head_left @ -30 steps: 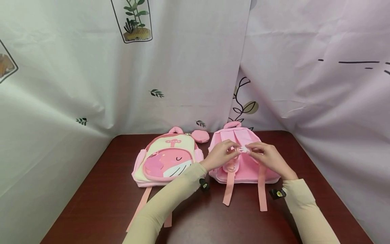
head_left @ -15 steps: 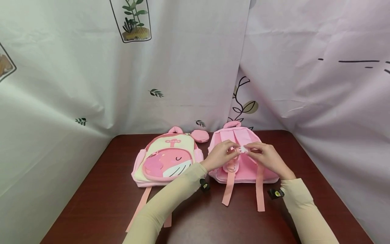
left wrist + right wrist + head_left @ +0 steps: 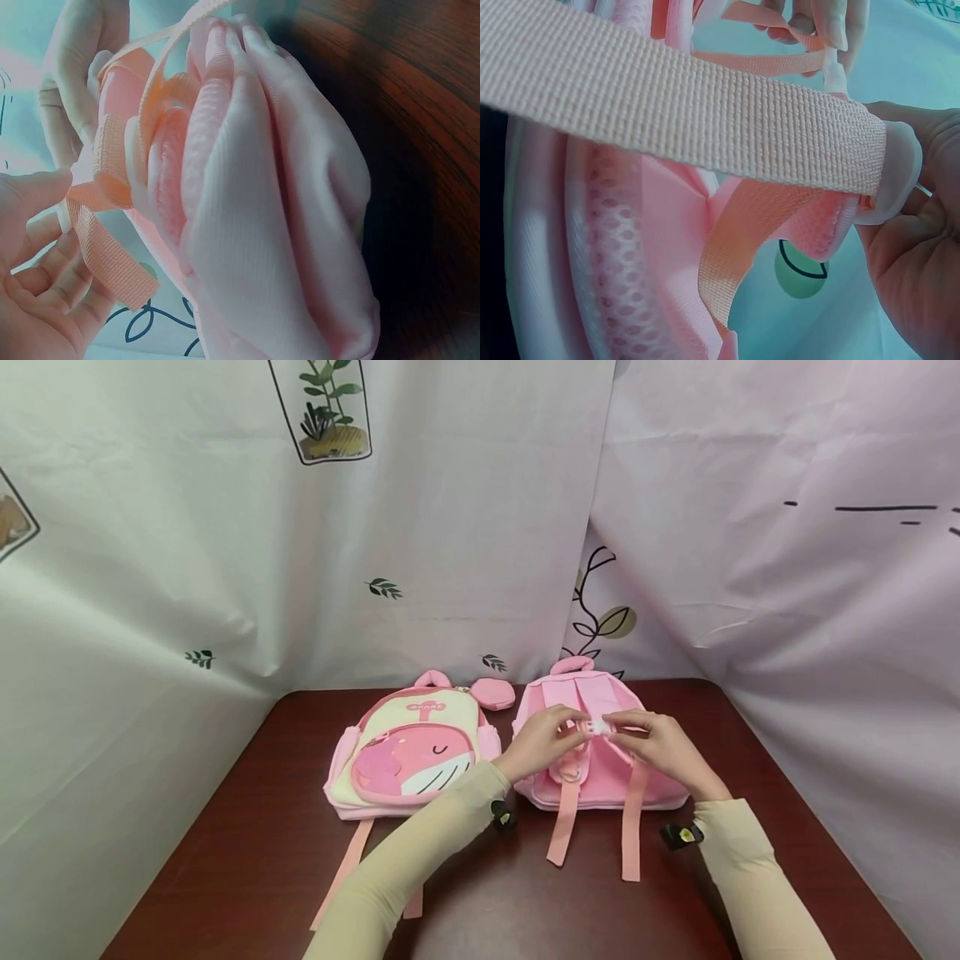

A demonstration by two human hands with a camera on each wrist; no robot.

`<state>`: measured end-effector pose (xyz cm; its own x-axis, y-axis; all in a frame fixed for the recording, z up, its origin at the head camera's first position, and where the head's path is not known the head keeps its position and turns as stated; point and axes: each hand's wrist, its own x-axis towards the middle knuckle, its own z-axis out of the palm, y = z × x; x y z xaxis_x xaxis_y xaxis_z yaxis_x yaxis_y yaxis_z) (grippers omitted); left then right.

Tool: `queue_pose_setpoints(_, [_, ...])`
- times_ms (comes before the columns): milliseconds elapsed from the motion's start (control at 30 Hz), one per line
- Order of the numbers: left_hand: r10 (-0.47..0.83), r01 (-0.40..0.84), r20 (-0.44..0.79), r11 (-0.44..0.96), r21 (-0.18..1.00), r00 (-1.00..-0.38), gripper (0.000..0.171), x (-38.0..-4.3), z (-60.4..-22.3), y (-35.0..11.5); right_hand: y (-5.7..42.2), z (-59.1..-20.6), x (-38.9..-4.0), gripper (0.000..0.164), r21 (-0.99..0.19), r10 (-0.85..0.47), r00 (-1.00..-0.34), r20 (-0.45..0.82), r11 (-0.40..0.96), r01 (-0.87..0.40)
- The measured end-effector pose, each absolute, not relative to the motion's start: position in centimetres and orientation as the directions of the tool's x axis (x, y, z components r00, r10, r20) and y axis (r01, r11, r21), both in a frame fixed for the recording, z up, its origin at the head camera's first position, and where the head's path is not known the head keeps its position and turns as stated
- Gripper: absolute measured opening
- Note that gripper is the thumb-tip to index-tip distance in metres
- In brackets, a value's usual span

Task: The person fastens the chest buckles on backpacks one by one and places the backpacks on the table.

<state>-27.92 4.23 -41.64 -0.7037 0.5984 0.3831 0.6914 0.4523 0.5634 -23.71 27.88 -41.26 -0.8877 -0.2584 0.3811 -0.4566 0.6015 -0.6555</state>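
In the head view, a pink backpack [image 3: 540, 789] lies with its straps up. Over its back, both hands hold a small white plastic buckle [image 3: 597, 727] between them. My left hand [image 3: 542, 742] pinches the buckle's left end, where an orange webbing strap [image 3: 112, 255] hangs from a white piece in the left wrist view. The right hand [image 3: 663, 750] pinches the right end. In the right wrist view, a wide webbing strap [image 3: 705, 112] passes through a white strap adjuster [image 3: 900, 169] beside the right palm [image 3: 919, 270]. Whether the buckle's halves are fully joined is hard to tell.
To the left lies a cream and pink backpack [image 3: 420, 752] with a whale front, a small pink pouch [image 3: 492, 694] at its top right. Loose straps trail over the dark red table [image 3: 510, 902]. A printed white curtain [image 3: 450, 527] encloses the back and sides.
Both hands stay almost in place. The buckle's pieces look closer together than before. The right backpack's hanging strap on the right has swung a little to the left.
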Motion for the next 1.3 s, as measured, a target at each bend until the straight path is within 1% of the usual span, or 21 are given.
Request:
queue_pose_setpoints(233, [0.598, 0.661, 0.368, 0.393, 0.639, -0.712, 0.033, -27.9, -41.72, 3.67, 27.87, -41.35, -23.84, 0.035, -0.664, -0.247, -0.894, 0.375, 0.601, -0.445])
queue_pose_setpoints(467, [0.559, 0.586, 0.327, 0.38, 0.716, -0.762, 0.034, -27.61, -41.95, 3.29, 27.42, -41.48, -23.75, 0.034, -0.683, -0.211, -0.899, 0.383, 0.591, -0.429])
queue_pose_setpoints(567, [0.551, 0.577, 0.323, 0.383, 0.722, -0.77, 0.032, -27.67, -41.99, 3.21, 27.3, -41.51, -23.8, 0.033, -0.673, -0.203, -0.894, 0.398, 0.598, -0.435])
queue_pose_setpoints(767, [0.551, 0.585, 0.331, 0.385, 0.714, -0.766, 0.029, -27.77, -41.88, 3.36, 27.29, -41.56, -23.78, 0.031, -0.652, -0.199, -0.881, 0.429, 0.607, -0.455])
queue_pose_setpoints(1300, [0.549, 0.593, 0.34, 0.389, 0.704, -0.764, 0.031, -28.05, -42.06, 4.13, 27.5, -41.76, -23.57, 0.03, -0.633, -0.184, -0.869, 0.458, 0.619, -0.465])
